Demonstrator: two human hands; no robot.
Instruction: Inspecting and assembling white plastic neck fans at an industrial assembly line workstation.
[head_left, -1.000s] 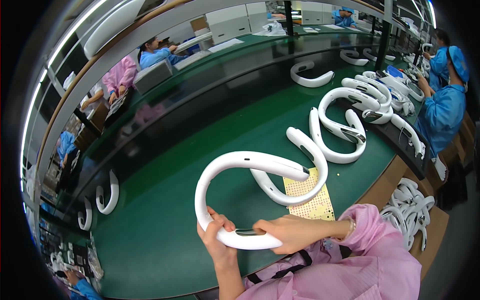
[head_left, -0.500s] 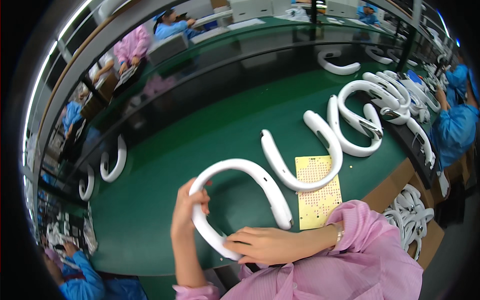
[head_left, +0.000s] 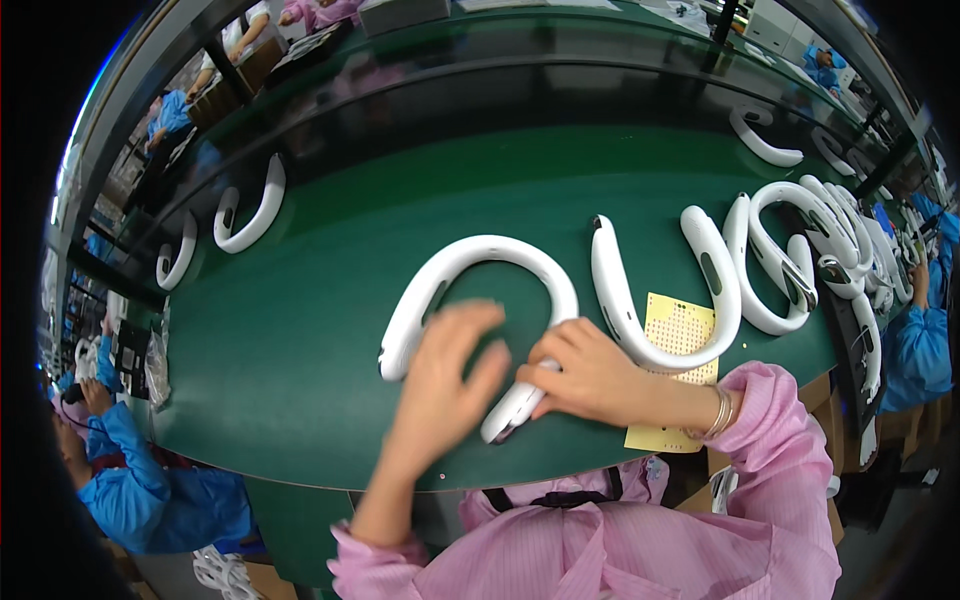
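As fingers (head_left: 562,346) hold white band (head_left: 490,247), green tabletop (head_left: 290,390), workers (head_left: 150,495)

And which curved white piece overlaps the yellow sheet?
The U-shaped piece just right of the held piece; its bend crosses the yellow sheet, no other does.

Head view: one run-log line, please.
left hand: open, blurred | right hand: gripping white curved device | yellow sheet: partly under neighbouring device
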